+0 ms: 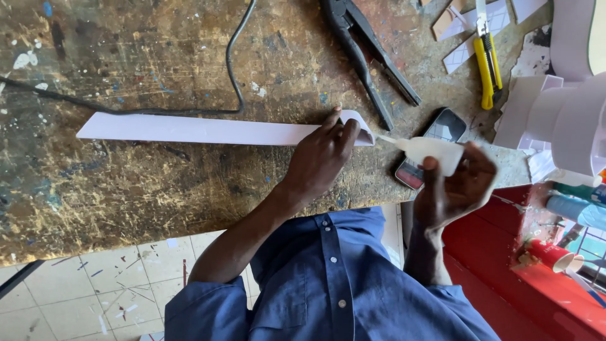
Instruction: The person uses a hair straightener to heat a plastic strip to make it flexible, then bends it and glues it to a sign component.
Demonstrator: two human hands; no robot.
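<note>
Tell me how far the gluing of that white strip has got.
Done: the long white paper strip lies cut and flat on the workbench, its right end curled up. In hand: the left hand pins that end while the right hand aims the glue bottle nozzle at the fold. Left: no glue is visible on the strip, and the fold is not pressed shut.
</note>
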